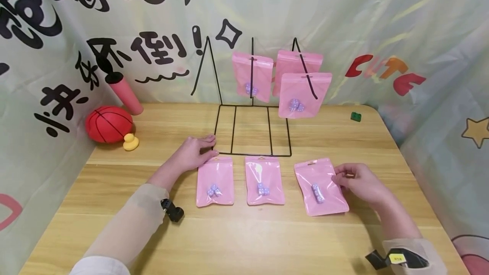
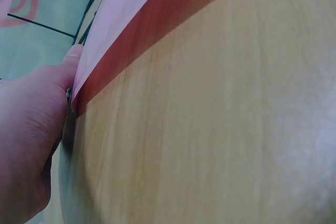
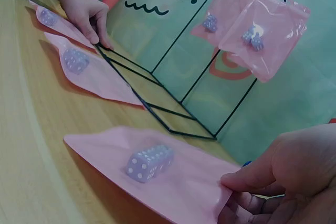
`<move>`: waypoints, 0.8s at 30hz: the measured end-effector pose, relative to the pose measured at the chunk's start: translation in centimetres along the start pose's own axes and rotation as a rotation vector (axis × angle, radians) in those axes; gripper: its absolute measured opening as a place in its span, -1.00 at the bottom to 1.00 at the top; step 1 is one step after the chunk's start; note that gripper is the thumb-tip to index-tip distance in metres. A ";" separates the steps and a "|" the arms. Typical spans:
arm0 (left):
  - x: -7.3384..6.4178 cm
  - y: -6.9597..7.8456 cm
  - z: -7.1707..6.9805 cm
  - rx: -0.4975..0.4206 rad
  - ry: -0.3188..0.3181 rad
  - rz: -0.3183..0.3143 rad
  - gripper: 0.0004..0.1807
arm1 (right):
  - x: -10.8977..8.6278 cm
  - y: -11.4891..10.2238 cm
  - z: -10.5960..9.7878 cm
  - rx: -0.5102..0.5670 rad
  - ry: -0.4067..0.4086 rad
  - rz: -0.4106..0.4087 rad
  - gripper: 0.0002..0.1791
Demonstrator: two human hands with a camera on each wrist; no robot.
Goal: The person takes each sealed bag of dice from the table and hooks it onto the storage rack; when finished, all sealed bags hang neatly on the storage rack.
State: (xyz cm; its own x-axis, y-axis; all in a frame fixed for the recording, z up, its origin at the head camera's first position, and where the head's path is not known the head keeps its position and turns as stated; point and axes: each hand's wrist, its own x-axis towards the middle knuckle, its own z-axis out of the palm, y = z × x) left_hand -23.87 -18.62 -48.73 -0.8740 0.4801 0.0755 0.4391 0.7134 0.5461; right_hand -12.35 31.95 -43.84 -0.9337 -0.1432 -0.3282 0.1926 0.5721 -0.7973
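Observation:
In the head view, three pink zip pouches with lilac dice inside lie in a row on the table: a left pouch (image 1: 221, 175), a middle pouch (image 1: 271, 177) and a right pouch (image 1: 305, 177). My right hand (image 1: 361, 183) pinches the right pouch by its right edge between thumb and fingers; the right wrist view shows this pouch (image 3: 199, 182) tilted, its edge raised. Behind the row stands a black wire rack (image 1: 252, 155). At its front left corner, my left hand (image 1: 191, 154) holds the base frame, thumb beside the left pouch's top.
Three more pink pouches hang on the rack's hooks: one on the middle hook (image 1: 251, 67), two on the right hook (image 1: 305, 69). A red ball (image 1: 108, 124), a yellow duck (image 1: 130, 142) and a pink cylinder (image 1: 126, 94) stand at left. A green block (image 1: 355, 116) lies back right.

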 end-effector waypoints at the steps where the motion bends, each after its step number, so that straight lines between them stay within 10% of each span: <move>1: 0.0 0.0 0.0 -0.006 0.000 -0.002 -0.43 | 0.0 -0.1 -0.1 -0.005 -0.002 -0.012 -0.73; 24: -0.1 0.0 0.2 -0.010 0.004 -0.028 -0.44 | -0.3 -4.8 -1.6 -0.085 0.155 -0.238 -0.82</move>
State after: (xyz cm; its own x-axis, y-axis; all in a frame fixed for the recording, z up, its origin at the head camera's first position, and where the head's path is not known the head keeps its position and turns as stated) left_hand -23.78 -18.54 -48.86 -0.8866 0.4583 0.0635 0.4126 0.7211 0.5565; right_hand -13.46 30.52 -39.08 -0.9858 -0.1599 -0.0507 -0.0570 0.6037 -0.7951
